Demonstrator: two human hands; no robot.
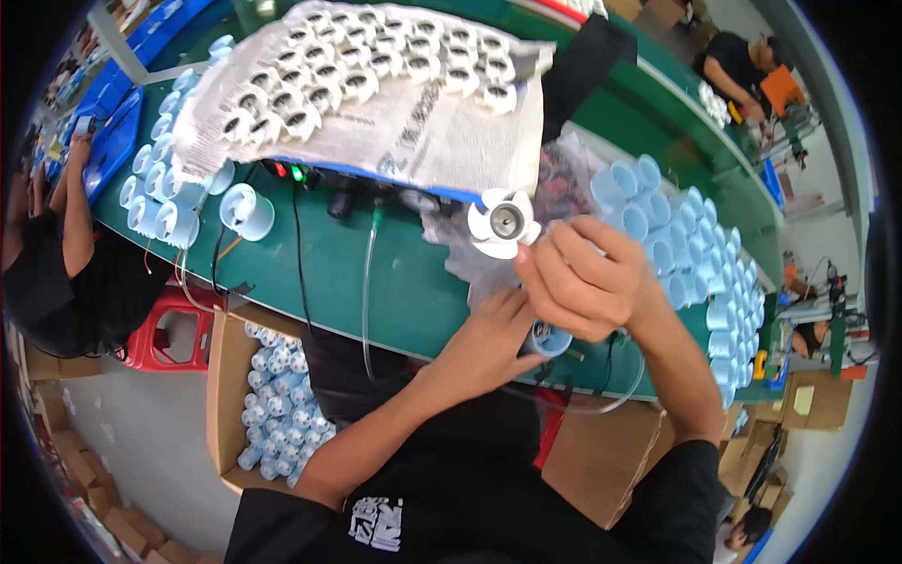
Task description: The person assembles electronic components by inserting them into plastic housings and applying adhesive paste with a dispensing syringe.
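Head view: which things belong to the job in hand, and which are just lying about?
Likely in the job:
white impeller in right hand
light-blue cup in left hand
laid-out impellers on sheet
grouped cups at right

Apparently lying about:
red stool
crumpled plastic

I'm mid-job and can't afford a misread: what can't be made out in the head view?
- Head view, white bladed plastic wheel: back hidden, facing away from the camera.
- Head view, light-blue round plastic cup: partly covered by the right hand.
- Head view, whitish woven sheet: its print is blurred.
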